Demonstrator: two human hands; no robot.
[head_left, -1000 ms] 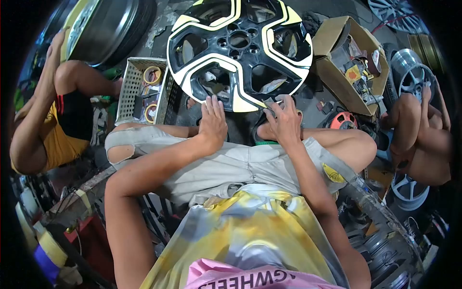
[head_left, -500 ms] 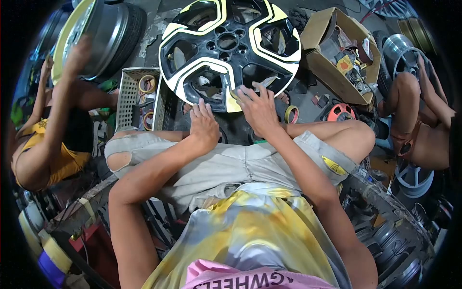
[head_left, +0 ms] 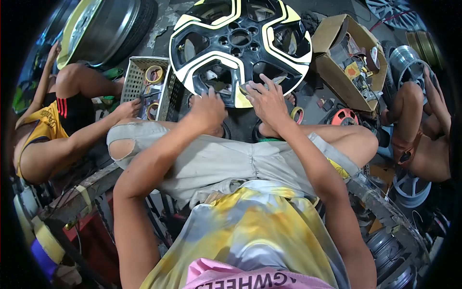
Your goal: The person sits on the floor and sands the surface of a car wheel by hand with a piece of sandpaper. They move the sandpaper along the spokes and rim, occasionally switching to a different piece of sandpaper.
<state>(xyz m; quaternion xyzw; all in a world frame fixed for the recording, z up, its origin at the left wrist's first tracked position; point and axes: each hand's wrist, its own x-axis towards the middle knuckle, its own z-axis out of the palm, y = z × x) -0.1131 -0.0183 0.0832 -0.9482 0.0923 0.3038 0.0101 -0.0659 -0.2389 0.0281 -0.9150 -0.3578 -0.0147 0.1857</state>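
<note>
A black alloy wheel [head_left: 240, 37] with pale yellow masked bands along its spokes and rim stands before me, its face towards me. My right hand [head_left: 267, 103] is at its near edge, fingers spread and fingertips over the lower spoke. A small dark patch shows under the index fingertip there; I cannot tell what it is. My left hand [head_left: 210, 111], smeared by motion, is just below the rim, left of that spoke.
At left, a person's hand [head_left: 129, 109] reaches to a plastic basket [head_left: 166, 94] holding tape rolls [head_left: 154, 74]. A cardboard box [head_left: 326, 36] of scraps stands right, near a red reel [head_left: 344, 117] and another tape roll [head_left: 297, 114]. Another person's hand [head_left: 429, 82] is at a silver wheel [head_left: 406, 58].
My left hand has dropped slightly away from the rim, while my right stays at the lower spoke. The person at left has lowered a hand from the big wheel to the basket.
</note>
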